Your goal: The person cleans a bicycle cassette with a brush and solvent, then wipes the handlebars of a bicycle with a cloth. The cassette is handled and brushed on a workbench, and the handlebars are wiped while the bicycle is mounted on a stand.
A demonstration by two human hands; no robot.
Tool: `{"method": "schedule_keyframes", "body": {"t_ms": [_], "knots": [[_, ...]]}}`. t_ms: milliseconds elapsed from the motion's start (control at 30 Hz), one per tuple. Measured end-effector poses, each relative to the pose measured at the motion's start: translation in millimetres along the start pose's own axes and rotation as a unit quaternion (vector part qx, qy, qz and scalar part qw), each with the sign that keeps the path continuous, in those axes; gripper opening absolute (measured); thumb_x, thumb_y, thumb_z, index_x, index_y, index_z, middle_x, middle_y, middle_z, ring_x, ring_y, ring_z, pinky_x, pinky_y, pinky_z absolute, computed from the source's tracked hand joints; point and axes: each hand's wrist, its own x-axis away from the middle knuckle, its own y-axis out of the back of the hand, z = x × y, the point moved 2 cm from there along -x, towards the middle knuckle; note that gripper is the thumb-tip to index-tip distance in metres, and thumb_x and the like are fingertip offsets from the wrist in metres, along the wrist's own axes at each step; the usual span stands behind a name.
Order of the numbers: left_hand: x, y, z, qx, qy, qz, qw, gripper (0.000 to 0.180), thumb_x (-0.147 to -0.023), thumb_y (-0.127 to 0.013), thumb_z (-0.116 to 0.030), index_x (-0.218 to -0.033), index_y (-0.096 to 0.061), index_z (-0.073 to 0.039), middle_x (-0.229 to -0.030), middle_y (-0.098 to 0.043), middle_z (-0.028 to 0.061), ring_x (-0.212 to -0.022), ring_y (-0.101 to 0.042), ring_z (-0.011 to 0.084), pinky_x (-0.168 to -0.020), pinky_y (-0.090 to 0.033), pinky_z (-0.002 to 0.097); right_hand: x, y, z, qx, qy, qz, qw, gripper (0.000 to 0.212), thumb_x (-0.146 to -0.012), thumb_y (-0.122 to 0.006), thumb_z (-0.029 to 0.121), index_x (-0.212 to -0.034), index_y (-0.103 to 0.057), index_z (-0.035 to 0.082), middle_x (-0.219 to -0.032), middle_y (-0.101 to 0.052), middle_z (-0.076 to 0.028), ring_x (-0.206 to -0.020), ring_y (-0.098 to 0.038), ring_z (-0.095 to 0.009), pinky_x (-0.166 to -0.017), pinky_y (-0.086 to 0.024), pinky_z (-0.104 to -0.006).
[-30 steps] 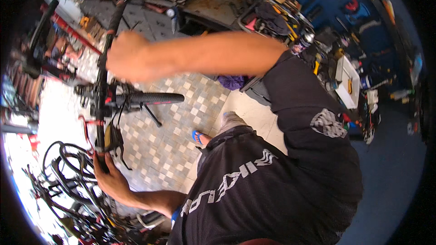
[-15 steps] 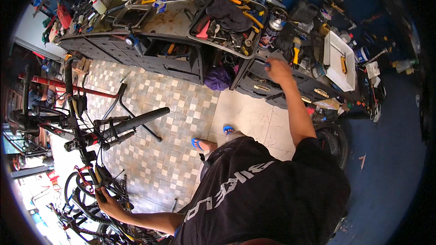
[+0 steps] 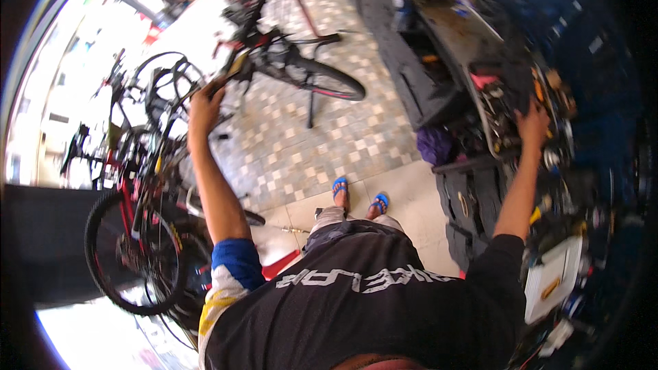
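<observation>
With fingers wrapped round it, my left hand [image 3: 205,106] holds the near end of a bicycle's handlebar [image 3: 236,68]. That bicycle's front wheel [image 3: 329,81] points right, over the tiled floor. On the other side, my right hand [image 3: 533,125] reaches over a metal tool tray [image 3: 504,153] on the workbench. Its fingers are at a dark cloth [image 3: 519,82]; motion blur hides whether they grip it. A pink piece [image 3: 484,81] and several jumbled tools lie in the tray beside the cloth.
Several bicycles crowd the left, one with a large rear wheel [image 3: 133,253]. Along the right runs a dark cabinet bench with an open drawer [image 3: 430,72]. A purple bag [image 3: 435,145] sits against it, and a white basket [image 3: 554,281] stands further back.
My view and body have turned left. My right hand has moved from the bench front to the tool tray. My left hand has kept hold of the handlebar.
</observation>
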Motion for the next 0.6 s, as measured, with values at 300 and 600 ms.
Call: {"method": "schedule_keyframes", "body": {"t_ms": [300, 600], "knots": [[34.8, -3.1, 12.9, 0.029, 0.005, -0.081, 0.996, 0.052, -0.099, -0.067, -0.042, -0.145, -0.062, -0.019, -0.097, -0.075, 0.0216, -0.088, -0.074, 0.0356, -0.083, -0.055, 0.0423, -22.8, 58.3, 6.8, -0.349, 0.010, -0.311, 0.884, 0.050, -0.103, -0.061, 0.051, -0.122, -0.074, 0.006, -0.127, -0.070, -0.016, -0.116, -0.064, -0.035, -0.107, -0.045, -0.0438], [24.6, -13.5, 13.4, -0.015, 0.025, -0.084, 0.996, 0.053, -0.099, -0.060, -0.053, -0.145, -0.062, -0.027, -0.105, -0.074, 0.0260, -0.098, -0.071, 0.0457, -0.085, -0.055, 0.0527, 103.4, 72.3, 347.1, -0.913, -0.176, 0.112, 0.351, 0.051, -0.108, -0.045, 0.041, -0.143, -0.057, 0.006, -0.145, -0.060, -0.013, -0.133, -0.058, -0.033, -0.114, -0.045, -0.0535]]}}
